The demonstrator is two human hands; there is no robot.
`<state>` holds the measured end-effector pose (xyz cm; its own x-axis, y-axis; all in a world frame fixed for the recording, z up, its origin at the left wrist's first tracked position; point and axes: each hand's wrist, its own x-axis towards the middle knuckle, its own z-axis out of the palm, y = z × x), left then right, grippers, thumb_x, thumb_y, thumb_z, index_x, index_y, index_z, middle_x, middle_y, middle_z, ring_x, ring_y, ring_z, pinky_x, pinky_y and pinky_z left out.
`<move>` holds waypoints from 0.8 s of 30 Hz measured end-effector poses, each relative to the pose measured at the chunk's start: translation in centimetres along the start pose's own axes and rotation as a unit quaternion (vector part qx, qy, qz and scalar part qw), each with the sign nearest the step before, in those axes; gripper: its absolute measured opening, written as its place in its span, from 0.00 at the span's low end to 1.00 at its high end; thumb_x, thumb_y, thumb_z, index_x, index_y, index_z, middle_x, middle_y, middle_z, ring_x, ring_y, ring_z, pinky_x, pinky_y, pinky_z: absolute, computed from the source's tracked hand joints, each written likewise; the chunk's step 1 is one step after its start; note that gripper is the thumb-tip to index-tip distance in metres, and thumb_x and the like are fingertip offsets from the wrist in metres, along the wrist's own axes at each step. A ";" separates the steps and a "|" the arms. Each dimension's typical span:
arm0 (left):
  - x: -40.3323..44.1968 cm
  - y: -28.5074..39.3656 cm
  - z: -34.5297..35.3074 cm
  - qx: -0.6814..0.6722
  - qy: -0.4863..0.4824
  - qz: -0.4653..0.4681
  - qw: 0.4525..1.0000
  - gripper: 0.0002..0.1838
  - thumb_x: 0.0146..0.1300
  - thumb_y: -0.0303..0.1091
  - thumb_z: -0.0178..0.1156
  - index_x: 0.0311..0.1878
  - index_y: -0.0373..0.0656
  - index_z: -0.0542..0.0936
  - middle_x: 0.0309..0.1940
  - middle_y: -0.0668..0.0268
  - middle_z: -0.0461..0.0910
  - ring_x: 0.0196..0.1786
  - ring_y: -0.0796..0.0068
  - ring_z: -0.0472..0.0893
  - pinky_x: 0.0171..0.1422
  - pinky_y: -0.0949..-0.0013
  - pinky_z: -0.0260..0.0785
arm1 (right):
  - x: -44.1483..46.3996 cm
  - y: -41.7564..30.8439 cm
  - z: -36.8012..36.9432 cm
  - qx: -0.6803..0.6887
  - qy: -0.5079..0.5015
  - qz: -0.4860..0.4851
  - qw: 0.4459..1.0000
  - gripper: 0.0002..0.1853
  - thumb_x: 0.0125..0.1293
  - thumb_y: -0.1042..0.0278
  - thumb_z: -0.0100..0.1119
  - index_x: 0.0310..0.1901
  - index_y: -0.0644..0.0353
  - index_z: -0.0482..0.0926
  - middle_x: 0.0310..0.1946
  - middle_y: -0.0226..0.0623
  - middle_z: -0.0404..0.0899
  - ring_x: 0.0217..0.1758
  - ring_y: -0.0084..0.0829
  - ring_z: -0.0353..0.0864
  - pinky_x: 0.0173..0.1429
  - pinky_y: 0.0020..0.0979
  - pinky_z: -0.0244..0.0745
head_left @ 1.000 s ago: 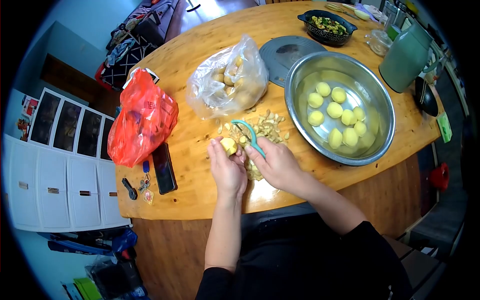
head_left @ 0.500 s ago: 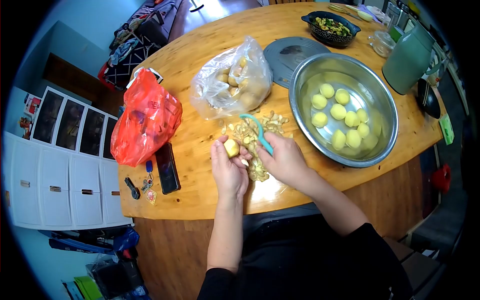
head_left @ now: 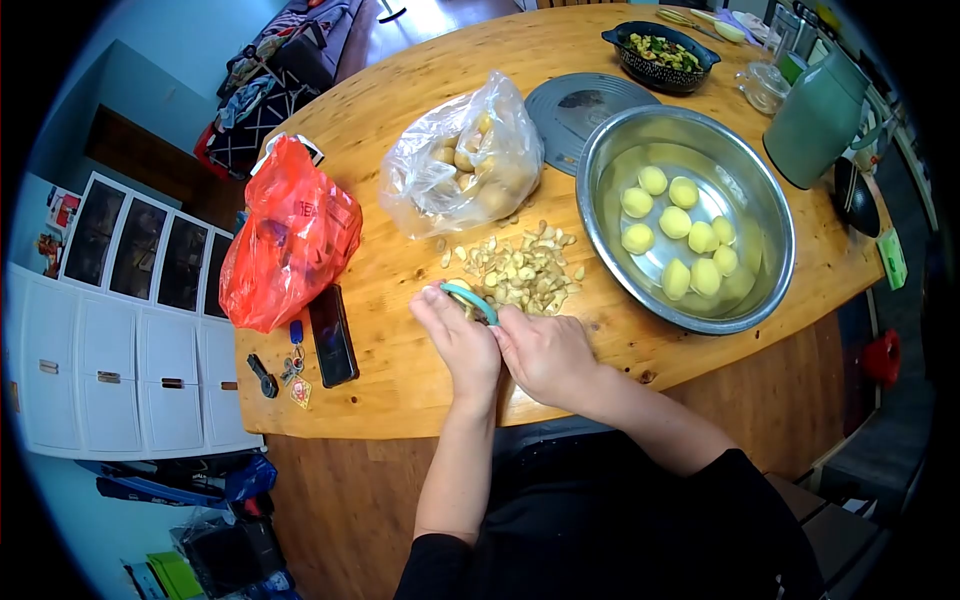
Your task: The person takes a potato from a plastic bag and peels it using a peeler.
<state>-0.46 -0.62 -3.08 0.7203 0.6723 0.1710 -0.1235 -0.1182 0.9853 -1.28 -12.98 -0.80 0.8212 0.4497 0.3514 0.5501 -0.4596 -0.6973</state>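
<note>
My left hand (head_left: 462, 345) holds a yellow potato (head_left: 458, 287), mostly hidden by the hand and the tool. My right hand (head_left: 545, 355) is closed on a teal peeler (head_left: 472, 300), whose head lies against the potato. Beyond my hands a heap of peelings (head_left: 525, 272) is spread on the wooden table (head_left: 400, 400). To the right, a large steel bowl (head_left: 690, 322) holds several peeled potatoes (head_left: 675, 222). A clear plastic bag (head_left: 460, 160) with unpeeled potatoes sits behind the peelings.
On the left are a red plastic bag (head_left: 290, 235), a black phone (head_left: 332, 337) and keys (head_left: 293, 367). Behind the bowl lie a grey round mat (head_left: 580, 110) and a dark dish of food (head_left: 660, 60). A green jug (head_left: 815, 120) stands at the right.
My right hand has moved left and toward me, bringing the peeler from above the peelings onto the potato. My left hand has turned over the potato, which shows less now.
</note>
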 end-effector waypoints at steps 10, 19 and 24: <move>0.5 3.0 -0.1 -0.312 -0.070 -0.226 0.920 0.18 0.85 0.52 0.43 0.51 0.47 0.69 0.34 0.63 0.75 0.27 0.77 0.67 0.27 0.74 0.58 | 1.4 2.0 -1.2 0.074 -0.012 0.125 0.989 0.15 0.80 0.56 0.50 0.39 0.60 0.73 0.23 0.52 0.81 0.28 0.59 0.82 0.36 0.58 0.74; 0.4 1.7 -0.3 -0.308 -0.062 -0.264 0.912 0.17 0.85 0.48 0.46 0.43 0.46 0.71 0.29 0.70 0.70 0.26 0.82 0.67 0.28 0.75 0.63 | 0.1 0.5 -0.6 0.016 0.000 0.017 1.000 0.14 0.78 0.58 0.53 0.36 0.58 0.71 0.21 0.46 0.80 0.23 0.54 0.82 0.29 0.54 0.75; 0.3 2.1 0.6 -0.267 -0.017 -0.219 0.938 0.16 0.85 0.46 0.47 0.41 0.46 0.70 0.29 0.70 0.71 0.25 0.82 0.68 0.29 0.74 0.65 | 0.0 0.3 -0.4 0.002 -0.011 0.004 1.000 0.13 0.79 0.58 0.52 0.37 0.58 0.71 0.21 0.47 0.81 0.24 0.54 0.83 0.29 0.53 0.76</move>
<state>-0.09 -1.17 -1.02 0.8024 0.5456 -0.2418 -0.1284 0.5536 0.8229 -1.03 -13.44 -0.79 0.8218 0.4634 0.3315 0.5427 -0.4596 -0.7030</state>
